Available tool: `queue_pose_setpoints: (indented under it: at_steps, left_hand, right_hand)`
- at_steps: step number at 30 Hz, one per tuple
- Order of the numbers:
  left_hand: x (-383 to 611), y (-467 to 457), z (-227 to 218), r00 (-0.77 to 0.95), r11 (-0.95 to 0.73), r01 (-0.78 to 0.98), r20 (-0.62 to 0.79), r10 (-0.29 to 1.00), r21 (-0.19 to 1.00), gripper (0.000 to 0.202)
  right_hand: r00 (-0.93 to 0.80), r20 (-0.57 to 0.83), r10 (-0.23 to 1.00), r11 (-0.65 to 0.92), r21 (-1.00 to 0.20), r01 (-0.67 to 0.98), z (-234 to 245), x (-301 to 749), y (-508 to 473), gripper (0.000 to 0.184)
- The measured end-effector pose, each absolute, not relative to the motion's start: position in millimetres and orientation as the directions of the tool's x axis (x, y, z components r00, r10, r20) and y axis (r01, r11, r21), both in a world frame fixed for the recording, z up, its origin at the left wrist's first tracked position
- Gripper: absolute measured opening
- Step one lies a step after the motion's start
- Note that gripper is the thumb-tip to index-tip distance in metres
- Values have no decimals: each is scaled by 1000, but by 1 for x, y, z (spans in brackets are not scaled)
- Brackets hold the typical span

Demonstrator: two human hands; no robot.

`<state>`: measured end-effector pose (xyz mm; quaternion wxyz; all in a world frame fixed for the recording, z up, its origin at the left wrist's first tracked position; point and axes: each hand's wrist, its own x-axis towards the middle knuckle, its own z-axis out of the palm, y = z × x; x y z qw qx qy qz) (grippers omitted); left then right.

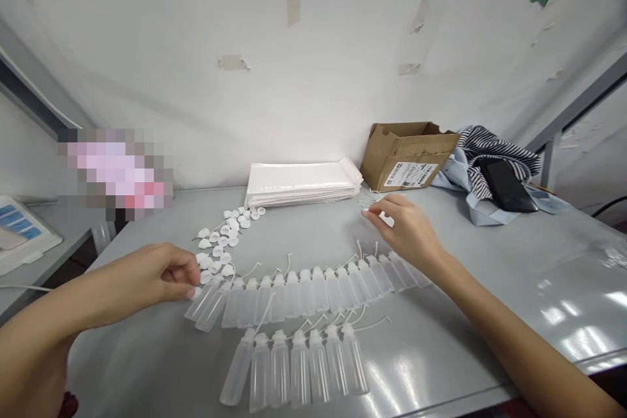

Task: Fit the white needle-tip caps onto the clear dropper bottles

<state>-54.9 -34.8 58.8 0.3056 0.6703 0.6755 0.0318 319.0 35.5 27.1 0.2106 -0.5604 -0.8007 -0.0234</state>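
Note:
Several small translucent squeeze bottles [313, 290] lie in a long curved row on the grey table [490, 274], each with a white thin nozzle. A second shorter row of bottles [298, 366] lies nearer to me. My left hand [169, 271] is closed in a pinch at the left end of the long row, touching the end bottle [203, 300]. My right hand [406, 228] hovers past the right end of the row, fingers pinched on a small white piece [386, 219]. A scatter of white caps [223, 245] lies beyond my left hand.
A stack of white padded envelopes [301, 183] sits at the back, with an open cardboard box [406, 153] to its right. Striped and blue clothing with a black phone [507, 186] lies at the far right. A device with blue buttons [19, 228] stands at the left.

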Motion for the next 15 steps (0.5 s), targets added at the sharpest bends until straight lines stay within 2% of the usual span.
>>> queue_pose_setpoints:
  at_steps: [3, 6, 8, 11, 13, 15]
  left_hand:
    - [-55, -28, 56, 150, 65, 906, -460, 875, 419, 17]
    - [-57, -25, 52, 125, 66, 917, -439, 890, 394, 15]
    - [-56, -24, 49, 116, 62, 923, -427, 897, 381, 14]
    - [-56, -23, 46, 102, 64, 928, -417, 903, 366, 14]
    - [-56, -22, 44, 97, 69, 931, -423, 901, 359, 13]
    - [-59, -21, 43, 91, 77, 933, -437, 895, 352, 12]
  right_hand:
    - [-472, 333, 816, 557, -236, 797, 34, 310, 21, 14]
    - [-700, 242, 672, 735, -333, 590, 44, 303, 1, 14]
    - [-806, 134, 577, 776, -397, 490, 50, 299, -15, 20]
    - [-871, -32, 490, 823, -314, 474, 54, 296, -36, 37]
    - [-873, -49, 486, 844, -234, 483, 52, 295, -46, 47]
    - [-874, -49, 483, 851, -206, 482, 48, 295, -52, 52]
